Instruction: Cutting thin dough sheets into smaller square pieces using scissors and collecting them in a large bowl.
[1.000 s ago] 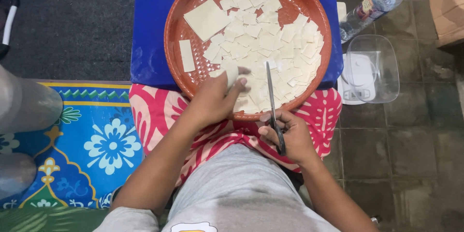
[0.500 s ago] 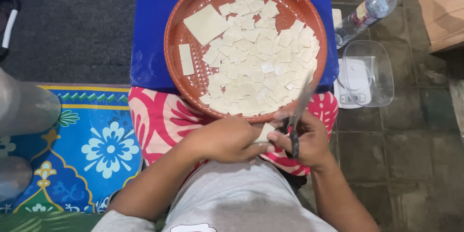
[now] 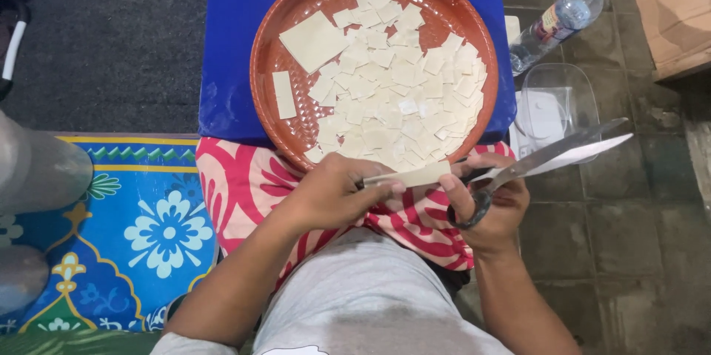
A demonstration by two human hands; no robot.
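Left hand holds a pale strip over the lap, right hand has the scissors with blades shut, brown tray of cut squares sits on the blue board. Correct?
Not quite. In the head view the scissors in the right hand have their blades open, spread apart at the tips, not shut. The rest stands: the left hand holds the pale strip, and the brown tray of squares sits on the blue board.

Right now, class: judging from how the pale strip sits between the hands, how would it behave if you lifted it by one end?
The pale strip juts straight from the left hand without sagging, so it is probably fairly stiff. It looks thin, so likely light and perhaps brittle. Being flat, it should not roll.
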